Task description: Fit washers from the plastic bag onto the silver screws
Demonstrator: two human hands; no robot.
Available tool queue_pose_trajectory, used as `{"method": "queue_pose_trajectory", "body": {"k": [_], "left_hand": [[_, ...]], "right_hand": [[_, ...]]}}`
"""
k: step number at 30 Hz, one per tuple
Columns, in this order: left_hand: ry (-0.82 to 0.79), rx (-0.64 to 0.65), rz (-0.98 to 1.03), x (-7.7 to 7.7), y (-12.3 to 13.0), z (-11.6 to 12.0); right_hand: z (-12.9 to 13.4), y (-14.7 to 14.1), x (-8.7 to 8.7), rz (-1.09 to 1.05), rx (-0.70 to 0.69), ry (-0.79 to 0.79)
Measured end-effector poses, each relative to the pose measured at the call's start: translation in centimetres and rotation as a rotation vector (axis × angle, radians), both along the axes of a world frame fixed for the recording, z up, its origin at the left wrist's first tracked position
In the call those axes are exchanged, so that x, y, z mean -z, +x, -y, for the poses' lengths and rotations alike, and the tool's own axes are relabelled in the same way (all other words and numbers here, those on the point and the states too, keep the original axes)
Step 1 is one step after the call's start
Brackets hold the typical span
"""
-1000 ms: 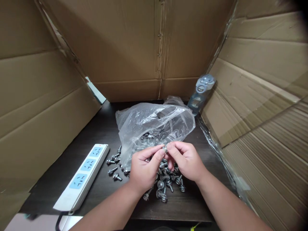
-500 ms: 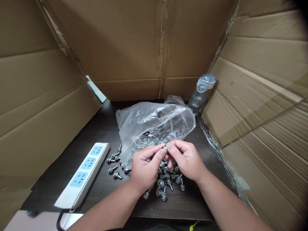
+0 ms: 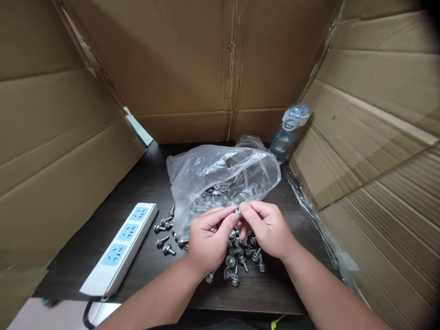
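Both hands meet in front of the clear plastic bag (image 3: 202, 167), fingertips pinched together on a small metal nut or bolt (image 3: 237, 212). My left hand (image 3: 211, 238) holds it from the left between thumb and forefinger. From the right, my right hand (image 3: 268, 227) grips the same piece, its other fingers curled below. Under and beside the hands lies a pile of bolts with washers (image 3: 243, 261). Several more bolts (image 3: 168, 250) are scattered left of my left hand. Small metal parts (image 3: 216, 188) show inside the bag's open mouth.
A white power strip (image 3: 120, 247) lies at the left on the dark table (image 3: 134, 183). At the back right a water bottle (image 3: 288, 130) leans near the cardboard wall (image 3: 364, 123). A pale flat object (image 3: 138, 129) is at the back left.
The hands stay pinched together, with only a slight shift of the fingertips around the small metal piece. The whole view has moved very slightly.
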State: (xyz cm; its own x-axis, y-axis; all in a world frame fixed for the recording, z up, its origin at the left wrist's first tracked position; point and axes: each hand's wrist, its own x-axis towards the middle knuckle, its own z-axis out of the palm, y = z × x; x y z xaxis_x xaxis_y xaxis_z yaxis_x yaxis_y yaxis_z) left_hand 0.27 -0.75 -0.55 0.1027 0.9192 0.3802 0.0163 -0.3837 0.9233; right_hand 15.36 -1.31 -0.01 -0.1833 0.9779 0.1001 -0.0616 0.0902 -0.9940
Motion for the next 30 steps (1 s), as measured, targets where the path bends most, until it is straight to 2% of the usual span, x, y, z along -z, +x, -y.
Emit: {"method": "queue_pose_trajectory", "body": {"k": [2, 4, 8, 12, 15, 18, 22, 27, 30], "left_hand": [[-0.001, -0.018, 0.000, 0.17, 0.00, 0.01], [-0.077, -0.020, 0.051, 0.51, -0.07, -0.01], [-0.162, 0.032, 0.132, 0.83, -0.21, -0.08], [-0.037, 0.019, 0.064, 0.33, -0.12, -0.08], [0.083, 0.010, -0.016, 0.14, -0.05, -0.10], [0.045, 0.003, 0.001, 0.36, -0.06, -0.09], [-0.029, -0.004, 0.063, 0.49, -0.16, -0.06], [0.168, -0.031, -0.032, 0.09, -0.14, -0.07], [0.282, 0.002, -0.076, 0.06, -0.07, -0.08]], "right_hand": [[-0.22, 0.18, 0.24, -0.034, -0.016, -0.028], [-0.36, 0.36, 0.25, -0.136, -0.032, -0.035], [-0.15, 0.36, -0.29, -0.210, -0.060, 0.004], [0.05, 0.11, -0.61, -0.119, -0.040, 0.009], [-0.17, 0.01, -0.29, -0.016, -0.042, -0.044], [-0.45, 0.07, 0.04, -0.050, -0.039, -0.102], [-0.40, 0.26, -0.22, -0.191, -0.062, -0.062], [-0.07, 0.28, -0.67, -0.119, -0.066, -0.010], [-0.11, 0.16, -0.36, -0.050, -0.087, -0.058]]}}
